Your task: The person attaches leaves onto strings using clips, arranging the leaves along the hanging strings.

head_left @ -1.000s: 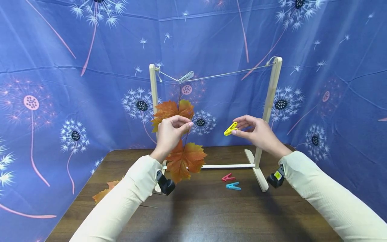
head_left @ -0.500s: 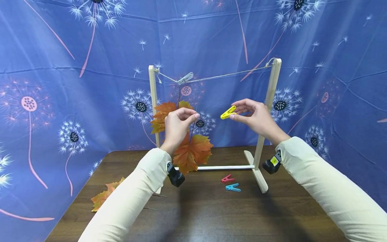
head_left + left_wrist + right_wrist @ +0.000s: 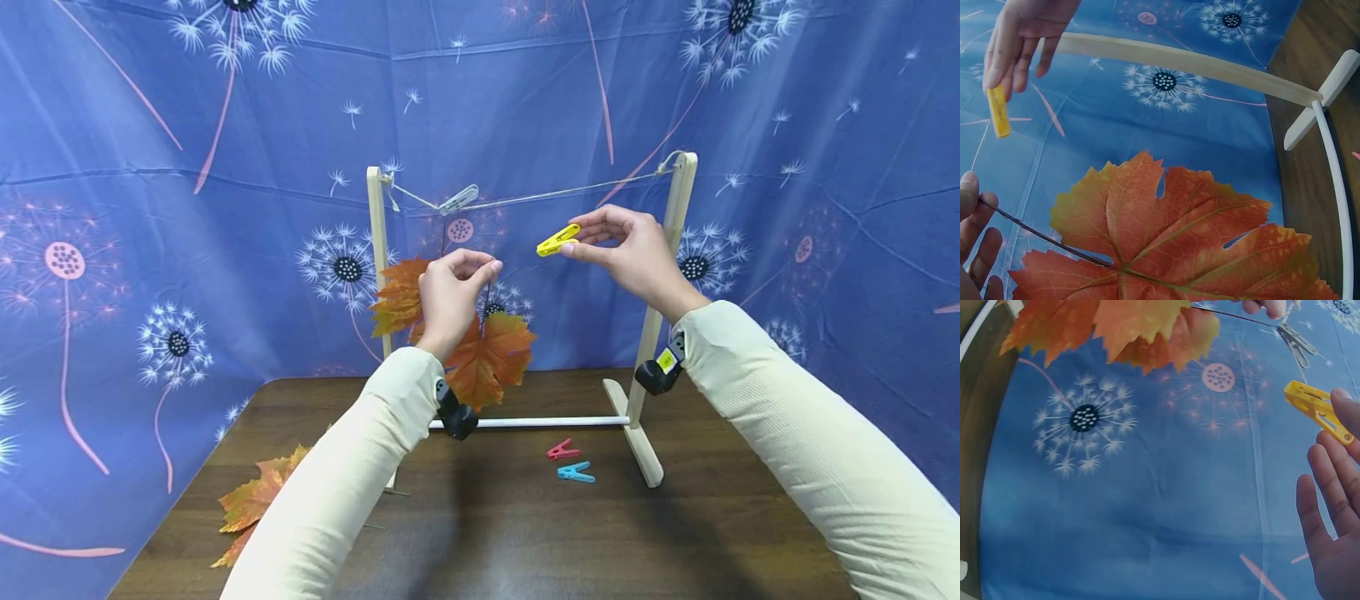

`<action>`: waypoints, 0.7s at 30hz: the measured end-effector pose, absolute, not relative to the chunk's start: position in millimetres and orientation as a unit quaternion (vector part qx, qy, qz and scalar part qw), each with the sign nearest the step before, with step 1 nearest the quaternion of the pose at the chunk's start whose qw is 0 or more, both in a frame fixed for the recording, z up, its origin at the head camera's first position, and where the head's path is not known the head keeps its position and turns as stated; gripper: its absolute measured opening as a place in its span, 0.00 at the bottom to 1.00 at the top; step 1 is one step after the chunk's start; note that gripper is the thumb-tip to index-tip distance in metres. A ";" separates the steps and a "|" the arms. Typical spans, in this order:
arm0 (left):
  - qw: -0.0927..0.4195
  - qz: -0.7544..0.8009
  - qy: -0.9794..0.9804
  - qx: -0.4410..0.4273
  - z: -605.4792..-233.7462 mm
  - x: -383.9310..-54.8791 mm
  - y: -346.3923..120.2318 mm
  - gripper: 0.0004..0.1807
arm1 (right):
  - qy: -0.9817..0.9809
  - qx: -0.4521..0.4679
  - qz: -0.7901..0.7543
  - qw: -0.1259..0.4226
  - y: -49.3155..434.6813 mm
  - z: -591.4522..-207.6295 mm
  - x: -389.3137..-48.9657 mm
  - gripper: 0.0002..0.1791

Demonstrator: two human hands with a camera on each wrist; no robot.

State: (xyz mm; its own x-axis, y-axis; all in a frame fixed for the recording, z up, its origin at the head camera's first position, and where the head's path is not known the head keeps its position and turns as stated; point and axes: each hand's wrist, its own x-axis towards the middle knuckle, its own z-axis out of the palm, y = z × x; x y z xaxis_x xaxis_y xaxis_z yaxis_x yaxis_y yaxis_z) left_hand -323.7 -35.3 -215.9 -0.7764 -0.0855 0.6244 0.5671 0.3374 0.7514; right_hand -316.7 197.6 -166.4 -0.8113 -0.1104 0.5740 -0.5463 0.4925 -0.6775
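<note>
My left hand (image 3: 452, 293) pinches the thin dark stem of an orange maple-like leaf (image 3: 491, 357). The leaf hangs below the fingers, and the left wrist view shows its stem (image 3: 1041, 236) between thumb and forefinger. My right hand (image 3: 633, 254) pinches a yellow clothespin (image 3: 558, 240) between thumb and fingers, a little below the string (image 3: 558, 192). Further left, a white clothespin (image 3: 458, 200) is clipped on the string with another orange leaf (image 3: 400, 293) hanging from it by its stem. My left hand partly hides that leaf.
The string runs between two wooden posts (image 3: 678, 200) joined by a white bar (image 3: 551, 422) low down. A red clothespin (image 3: 563, 450) and a blue clothespin (image 3: 576, 472) lie on the brown table (image 3: 517, 533). More leaves (image 3: 258, 496) lie at the left, partly behind my left sleeve.
Both hands have risen toward the string. The left hand has moved right with its leaf, and the right hand has shifted slightly left with the yellow clothespin.
</note>
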 end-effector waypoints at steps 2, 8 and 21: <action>0.299 -0.551 -0.764 -0.153 -214.5 -327.0 -32.8 0.10 | -0.829 0.198 0.464 0.241 196.0 -161.2 -319.6 0.19; 0.315 -0.542 -0.767 -0.138 -207.7 -338.4 -23.5 0.11 | -0.820 0.192 0.470 0.263 192.4 -142.8 -329.6 0.17; 0.330 -0.543 -0.766 -0.092 -188.9 -354.5 -0.4 0.11 | -0.796 0.197 0.508 0.264 186.3 -121.0 -350.7 0.13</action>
State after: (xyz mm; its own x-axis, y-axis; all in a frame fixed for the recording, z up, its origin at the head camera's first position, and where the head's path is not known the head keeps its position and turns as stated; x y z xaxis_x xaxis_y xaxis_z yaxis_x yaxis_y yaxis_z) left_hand -354.5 -0.4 -188.9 -0.7649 -0.2187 0.6059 0.4993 0.3931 0.7721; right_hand -350.7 186.3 -121.0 -0.7831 -0.0448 0.6203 -0.5813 0.4074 -0.7044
